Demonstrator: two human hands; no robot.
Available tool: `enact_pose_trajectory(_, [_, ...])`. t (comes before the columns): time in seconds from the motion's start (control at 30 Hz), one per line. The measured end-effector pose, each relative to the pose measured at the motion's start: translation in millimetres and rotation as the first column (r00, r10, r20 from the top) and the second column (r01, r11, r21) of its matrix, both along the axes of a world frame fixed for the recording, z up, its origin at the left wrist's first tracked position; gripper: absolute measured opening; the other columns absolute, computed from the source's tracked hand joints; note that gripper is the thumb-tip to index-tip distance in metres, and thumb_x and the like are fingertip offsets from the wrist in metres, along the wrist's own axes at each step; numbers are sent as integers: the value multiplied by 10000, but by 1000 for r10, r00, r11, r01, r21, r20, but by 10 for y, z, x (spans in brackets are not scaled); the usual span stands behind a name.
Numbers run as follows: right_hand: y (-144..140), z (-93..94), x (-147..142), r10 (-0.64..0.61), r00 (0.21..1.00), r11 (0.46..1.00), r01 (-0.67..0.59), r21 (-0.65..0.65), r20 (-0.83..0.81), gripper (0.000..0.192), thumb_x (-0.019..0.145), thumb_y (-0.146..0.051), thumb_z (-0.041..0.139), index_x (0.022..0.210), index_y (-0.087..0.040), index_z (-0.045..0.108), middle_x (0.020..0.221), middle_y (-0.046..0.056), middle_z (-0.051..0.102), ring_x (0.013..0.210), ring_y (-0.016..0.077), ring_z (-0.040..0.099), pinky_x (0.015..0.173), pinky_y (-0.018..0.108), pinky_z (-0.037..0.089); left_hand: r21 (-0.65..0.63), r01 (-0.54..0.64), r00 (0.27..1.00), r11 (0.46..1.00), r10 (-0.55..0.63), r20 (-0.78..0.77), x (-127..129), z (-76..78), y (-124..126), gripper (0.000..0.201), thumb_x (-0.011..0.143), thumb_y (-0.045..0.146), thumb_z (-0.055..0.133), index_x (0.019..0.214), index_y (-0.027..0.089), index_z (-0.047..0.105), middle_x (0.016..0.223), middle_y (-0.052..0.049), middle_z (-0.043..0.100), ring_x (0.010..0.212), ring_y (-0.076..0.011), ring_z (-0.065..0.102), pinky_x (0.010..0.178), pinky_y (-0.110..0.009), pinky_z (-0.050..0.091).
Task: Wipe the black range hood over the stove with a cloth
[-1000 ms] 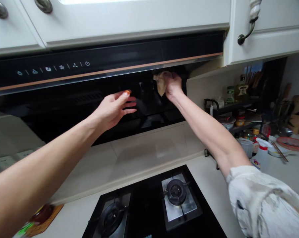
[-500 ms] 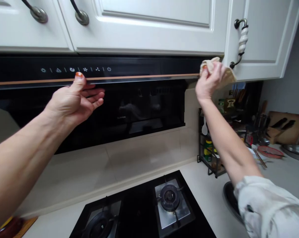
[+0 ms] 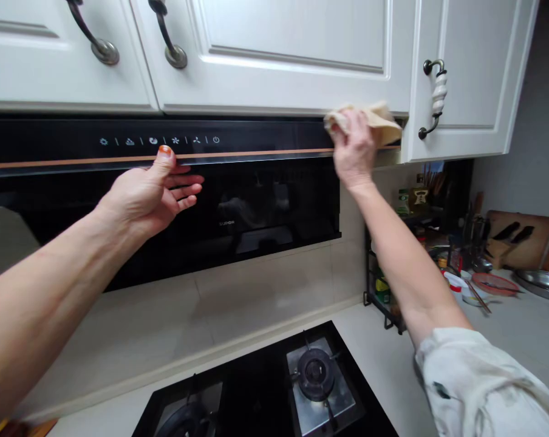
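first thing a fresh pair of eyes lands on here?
Probably the right hand pressing a beige cloth against the top right end of the black range hood, just under the white cabinets. Next, the left hand, thumb up on the hood's copper trim strip below the row of touch icons. Below, a gas hob sits at the bottom edge.

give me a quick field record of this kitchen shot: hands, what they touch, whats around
left hand: open, thumb on the copper trim of the range hood, below the touch icons
right hand: presses a beige cloth on the hood's top right end
above: white cabinets
below: gas hob
right: counter rack, knife block
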State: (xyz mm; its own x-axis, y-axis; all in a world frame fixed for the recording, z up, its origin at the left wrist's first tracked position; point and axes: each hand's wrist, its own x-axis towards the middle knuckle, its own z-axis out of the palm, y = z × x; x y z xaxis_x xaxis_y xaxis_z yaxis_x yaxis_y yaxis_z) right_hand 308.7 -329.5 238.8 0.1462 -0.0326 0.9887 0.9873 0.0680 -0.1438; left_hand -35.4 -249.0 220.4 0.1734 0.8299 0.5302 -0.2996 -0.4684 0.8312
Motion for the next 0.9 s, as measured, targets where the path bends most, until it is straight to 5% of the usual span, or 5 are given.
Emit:
enact_pose_trajectory(0.13, [-95, -56, 683, -118, 982, 980, 138, 140, -146, 381, 1105, -423, 405, 1268, -199, 667, 1369, 171, 569, 1401, 372, 465, 1222, 657, 348, -25, 11, 1000, 1000, -10, 21, 31, 5, -66, 374, 1082, 436, 545, 813, 183, 602, 853, -80, 691, 815, -207, 625, 732, -306, 470])
enact_pose_trajectory(0.43, [279, 17, -481, 74, 984, 996, -66, -52, 161, 379, 1105, -413, 400, 1308, -228, 660, 1342, 121, 593, 1378, 291, 519, 1282, 522, 361, -30, 66, 997, 997, -65, 38, 55, -6, -41, 381, 1064, 473, 575, 838, 171, 626, 860, -81, 700, 780, -195, 613, 733, -308, 476])
enact_pose_trajectory(0.7, [-257, -18, 707, -207, 970, 975, 215, 56, -127, 345, 1090, -320, 411, 1178, -130, 685, 1275, 189, 609, 1344, 319, 502, 1210, 615, 356, -68, 83, 995, 994, -79, 55, -1, -1, -71, 354, 1068, 418, 606, 836, 151, 617, 758, -68, 688, 680, -156, 620, 659, -259, 486])
enact_pose_trajectory(0.8, [-56, -45, 671, -253, 967, 962, 255, 101, -36, 481, 1133, -390, 296, 1213, -89, 663, 1243, 192, 582, 1316, 325, 509, 1149, 658, 384, -93, 78, 995, 993, -71, 72, -49, -39, -40, 364, 1072, 431, 605, 865, 132, 618, 759, -77, 694, 650, -146, 633, 628, -247, 501])
enact_pose_trajectory(0.9, [276, -71, 199, -228, 969, 965, 212, 157, 92, 557, 1146, -450, 233, 1309, -118, 650, 1320, 192, 551, 1294, 321, 526, 1158, 656, 384, -101, 86, 992, 991, -76, 98, -172, -91, 54, 389, 1043, 494, 651, 915, 127, 631, 775, -75, 694, 624, -132, 641, 604, -231, 509])
